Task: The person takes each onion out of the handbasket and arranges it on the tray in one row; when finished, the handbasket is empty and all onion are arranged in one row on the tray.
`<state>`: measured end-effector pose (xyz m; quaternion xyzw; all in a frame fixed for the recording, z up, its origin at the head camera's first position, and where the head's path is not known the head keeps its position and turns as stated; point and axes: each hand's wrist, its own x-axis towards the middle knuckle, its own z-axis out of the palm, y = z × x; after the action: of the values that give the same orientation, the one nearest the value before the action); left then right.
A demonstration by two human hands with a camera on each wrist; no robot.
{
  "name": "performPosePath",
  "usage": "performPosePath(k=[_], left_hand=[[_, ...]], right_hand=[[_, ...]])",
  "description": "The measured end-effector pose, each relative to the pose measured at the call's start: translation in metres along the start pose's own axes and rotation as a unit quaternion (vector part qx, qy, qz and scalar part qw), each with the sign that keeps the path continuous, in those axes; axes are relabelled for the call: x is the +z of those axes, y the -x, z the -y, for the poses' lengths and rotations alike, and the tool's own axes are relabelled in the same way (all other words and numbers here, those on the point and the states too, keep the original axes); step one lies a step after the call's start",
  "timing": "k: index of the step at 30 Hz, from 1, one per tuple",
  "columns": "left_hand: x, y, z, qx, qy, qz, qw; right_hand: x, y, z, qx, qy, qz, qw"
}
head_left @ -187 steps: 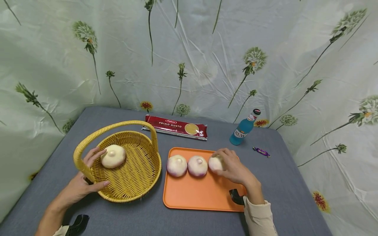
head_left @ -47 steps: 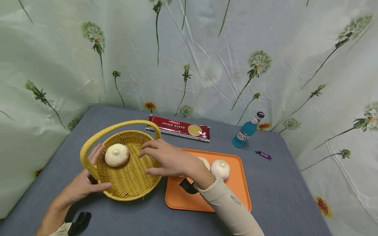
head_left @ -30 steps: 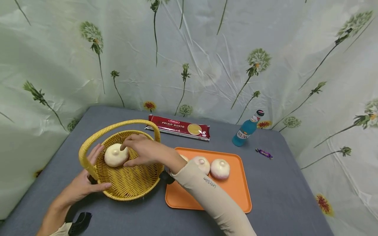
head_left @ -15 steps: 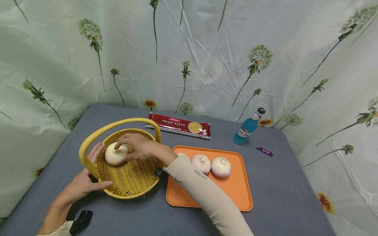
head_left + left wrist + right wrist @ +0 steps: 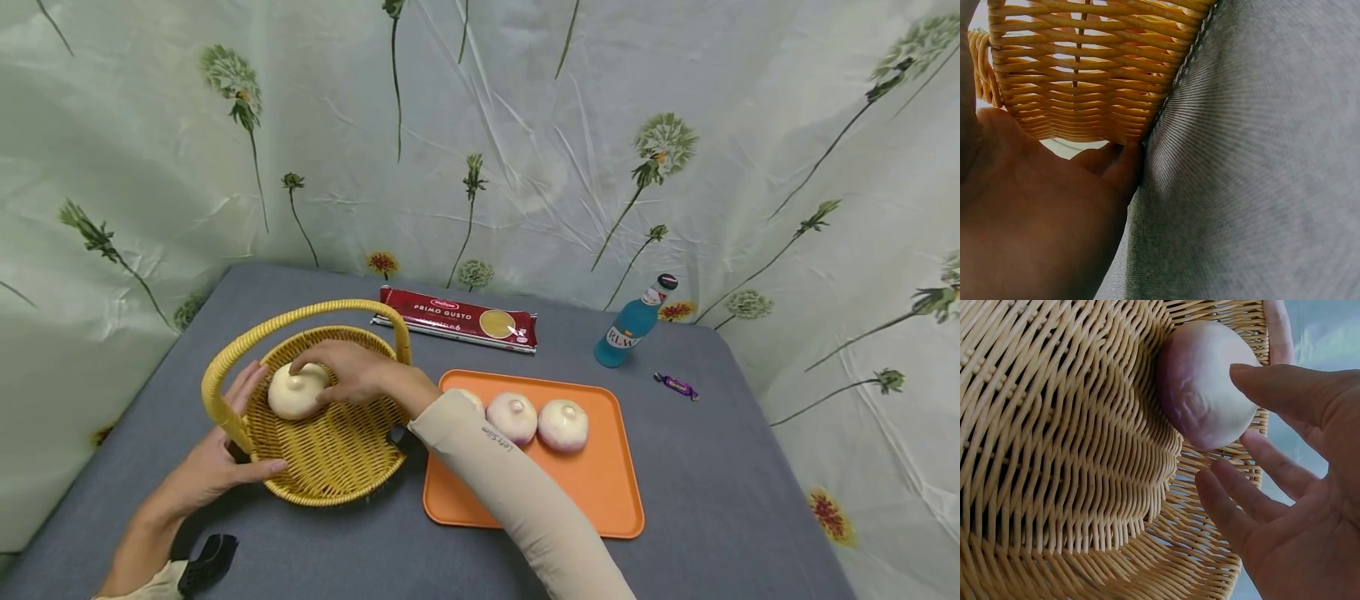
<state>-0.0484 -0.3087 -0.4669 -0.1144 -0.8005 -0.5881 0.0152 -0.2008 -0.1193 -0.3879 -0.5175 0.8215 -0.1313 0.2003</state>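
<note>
A pale turnip with a purple flush [image 5: 291, 397] sits at the left inside the yellow wicker basket [image 5: 337, 471]. My right hand [image 5: 348, 372] reaches into the basket from the right, its thumb and a finger on that turnip. In the right wrist view, the turnip [image 5: 1194, 387] lies between digits of the right hand [image 5: 1310, 506], while other fingers are spread below it. Along the basket's left side, my left hand [image 5: 206, 467] holds the rim, thumb toward the near edge. The left wrist view has that hand [image 5: 1047, 212] against the woven wall [image 5: 1085, 81].
Right of the basket lies an orange tray [image 5: 577, 500] with three turnips [image 5: 563, 425] in a row, one partly behind the right sleeve [image 5: 517, 492]. Behind are a red spaghetti pack [image 5: 457, 321], a blue bottle [image 5: 630, 325] and a purple-wrapped candy [image 5: 677, 386]. The basket's handle [image 5: 300, 317] arches overhead.
My right hand has left the turnip at the tray's right end, crossed leftward into the basket and come onto the turnip there. The left hand has stayed at the basket.
</note>
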Motion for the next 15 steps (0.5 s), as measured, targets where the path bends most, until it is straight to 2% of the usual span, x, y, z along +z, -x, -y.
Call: performPosePath(k=[6, 15], left_hand=[[0.0001, 0.0000, 0.0003, 0.003, -0.001, 0.000, 1.0000], [-0.0006, -0.0003, 0.0018, 0.005, -0.012, -0.004, 0.9999]], right_hand=[[0.0010, -0.0004, 0.0018, 0.006, -0.011, -0.002, 0.9999], [0.0045, -0.0015, 0.0068, 0.018, -0.025, 0.026, 0.9992]])
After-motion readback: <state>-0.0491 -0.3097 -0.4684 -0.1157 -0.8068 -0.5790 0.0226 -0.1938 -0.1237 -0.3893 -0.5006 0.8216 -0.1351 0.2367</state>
